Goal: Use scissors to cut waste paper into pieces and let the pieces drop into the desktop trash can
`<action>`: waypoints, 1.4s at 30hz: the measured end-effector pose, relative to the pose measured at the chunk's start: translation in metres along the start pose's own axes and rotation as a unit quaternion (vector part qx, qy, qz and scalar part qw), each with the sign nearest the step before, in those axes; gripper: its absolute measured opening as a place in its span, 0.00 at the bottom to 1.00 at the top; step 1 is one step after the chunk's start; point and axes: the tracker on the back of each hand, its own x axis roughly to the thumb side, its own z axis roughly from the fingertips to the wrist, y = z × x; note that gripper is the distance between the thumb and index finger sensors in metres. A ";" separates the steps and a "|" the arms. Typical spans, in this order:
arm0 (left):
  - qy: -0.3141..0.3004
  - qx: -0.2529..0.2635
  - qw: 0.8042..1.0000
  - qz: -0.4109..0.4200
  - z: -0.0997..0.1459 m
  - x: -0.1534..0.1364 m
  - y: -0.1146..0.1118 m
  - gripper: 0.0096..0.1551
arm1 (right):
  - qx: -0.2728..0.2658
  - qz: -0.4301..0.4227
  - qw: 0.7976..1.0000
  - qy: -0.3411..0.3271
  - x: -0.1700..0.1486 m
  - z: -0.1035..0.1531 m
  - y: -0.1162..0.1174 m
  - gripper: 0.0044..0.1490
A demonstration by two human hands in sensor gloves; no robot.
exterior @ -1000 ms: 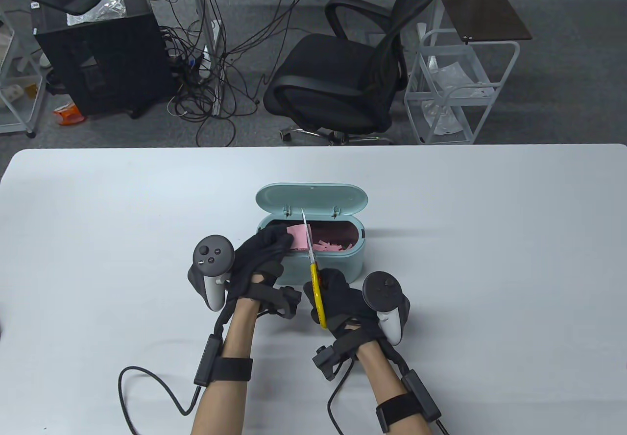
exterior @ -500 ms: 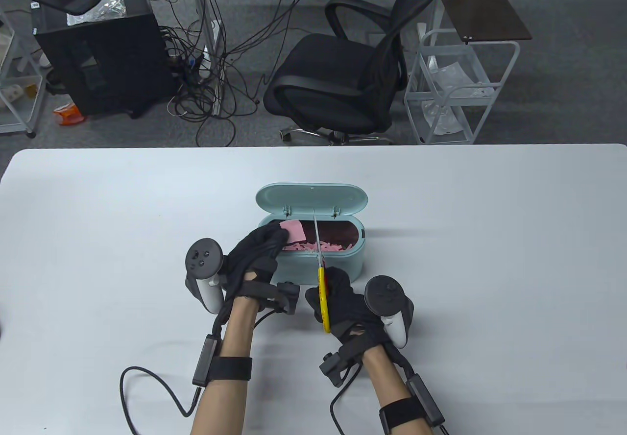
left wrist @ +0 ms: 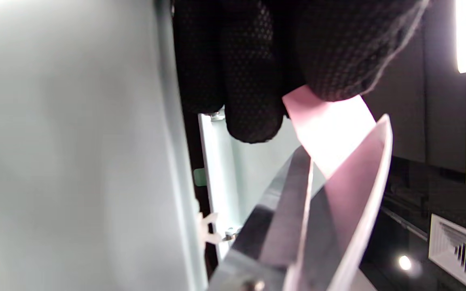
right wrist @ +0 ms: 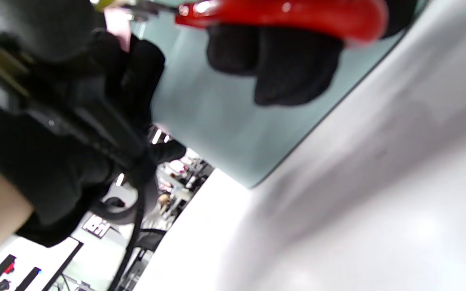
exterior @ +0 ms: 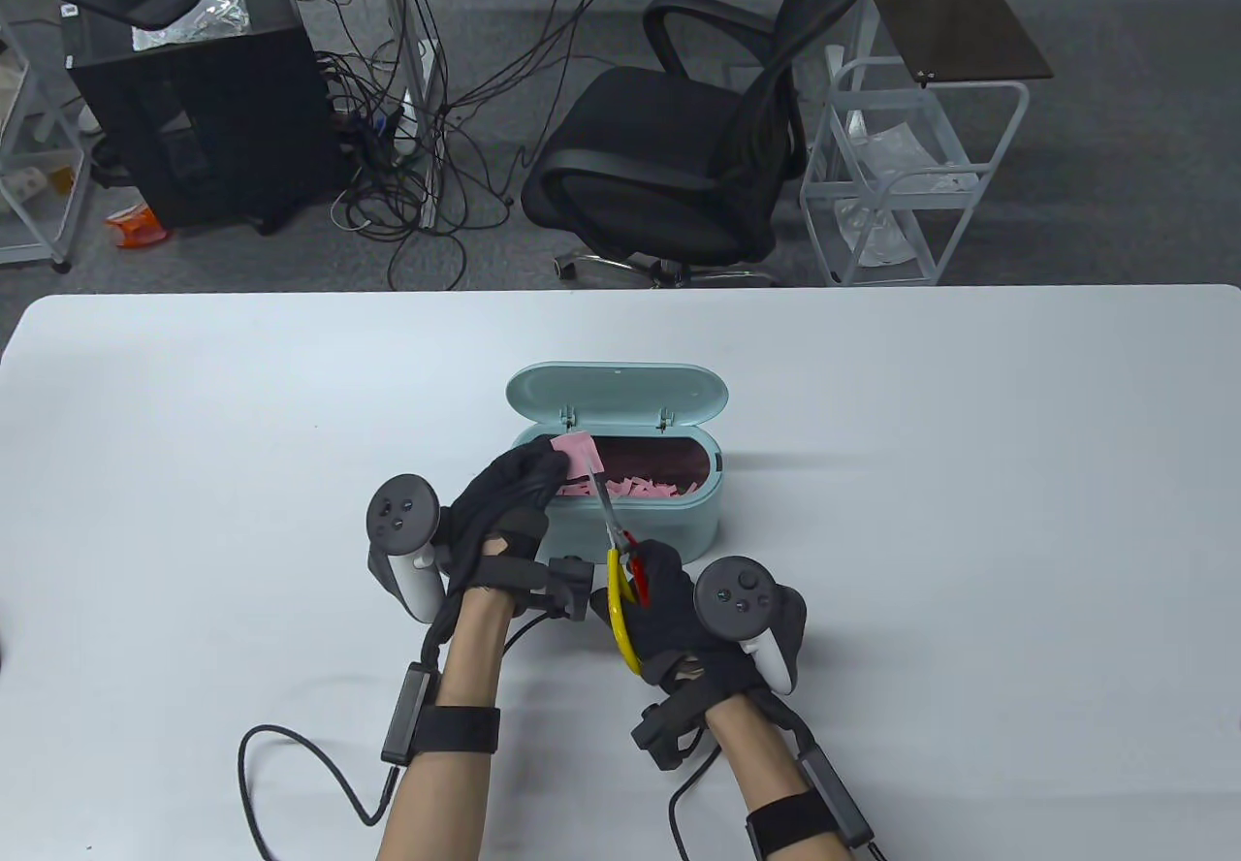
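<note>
A mint-green desktop trash can (exterior: 640,524) stands mid-table with its lid (exterior: 618,394) tipped back, and several pink paper pieces (exterior: 648,487) lie inside. My left hand (exterior: 514,493) pinches a small pink paper scrap (exterior: 580,452) over the can's left end; the left wrist view shows that scrap (left wrist: 330,125) between fingertips (left wrist: 253,105) with the steel blades (left wrist: 285,218) against it. My right hand (exterior: 669,604) grips the scissors (exterior: 620,575) by their yellow and red handles (right wrist: 285,14). The blades (exterior: 599,493) point up-left toward the scrap.
A black office chair (exterior: 679,153), a white wire cart (exterior: 911,173) and cables lie beyond the table's far edge. Glove cables (exterior: 291,764) trail along the white table (exterior: 970,473) by my forearms.
The scissors swung from pointing straight across the can to angling left toward the scrap, and their handles spread, showing red. My right hand shifted slightly left. The left hand held still with the scrap.
</note>
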 end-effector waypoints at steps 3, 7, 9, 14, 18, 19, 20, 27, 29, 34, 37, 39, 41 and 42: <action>-0.004 -0.001 1.000 -0.013 0.000 0.001 -0.001 0.20 | 0.000 -0.008 1.000 0.000 0.000 -0.003 -0.001 0.54; -0.005 -0.005 1.000 -0.017 0.000 0.001 -0.001 0.20 | 0.000 -0.018 1.000 0.000 0.000 -0.006 -0.001 0.54; -0.005 -0.006 1.000 -0.017 -0.001 0.001 -0.001 0.20 | -0.001 -0.026 1.000 -0.002 0.001 -0.007 0.000 0.53; -0.005 -0.007 1.000 -0.015 0.000 0.001 -0.001 0.20 | -0.006 -0.039 0.999 -0.003 0.001 -0.007 -0.001 0.52; -0.006 -0.007 1.000 -0.020 -0.001 0.001 -0.001 0.20 | -0.022 -0.048 0.999 -0.012 0.002 -0.007 -0.003 0.48; -0.008 -0.006 1.000 -0.022 -0.001 0.001 -0.001 0.20 | -0.019 -0.049 0.999 -0.014 0.002 -0.008 -0.003 0.48; -0.009 -0.007 1.000 -0.025 -0.001 0.001 -0.001 0.20 | -0.015 -0.055 0.998 -0.014 0.002 -0.007 -0.004 0.48; -0.011 -0.011 0.998 -0.053 -0.002 0.004 -0.003 0.21 | 0.010 -0.059 0.998 0.005 -0.001 -0.007 -0.005 0.51; -0.011 -0.018 0.998 -0.057 -0.003 0.004 -0.003 0.20 | 0.025 -0.044 0.999 0.011 -0.001 -0.007 -0.005 0.53; -0.015 -0.021 0.997 -0.067 -0.004 0.005 -0.003 0.20 | 0.024 -0.040 0.999 0.013 -0.001 -0.010 -0.007 0.54; -0.023 -0.030 0.995 -0.091 -0.005 0.006 -0.004 0.20 | 0.021 -0.051 0.998 0.012 0.000 -0.011 -0.006 0.54; -0.027 -0.036 0.993 -0.108 -0.005 0.007 -0.005 0.21 | 0.020 -0.050 0.998 0.010 0.002 -0.012 -0.005 0.53; -0.029 -0.034 0.993 -0.111 -0.005 0.007 -0.005 0.21 | 0.012 -0.052 0.999 0.010 0.002 -0.013 -0.004 0.53; -0.028 -0.034 0.993 -0.106 -0.005 0.007 -0.005 0.21 | 0.012 -0.059 0.998 0.011 0.002 -0.013 -0.004 0.52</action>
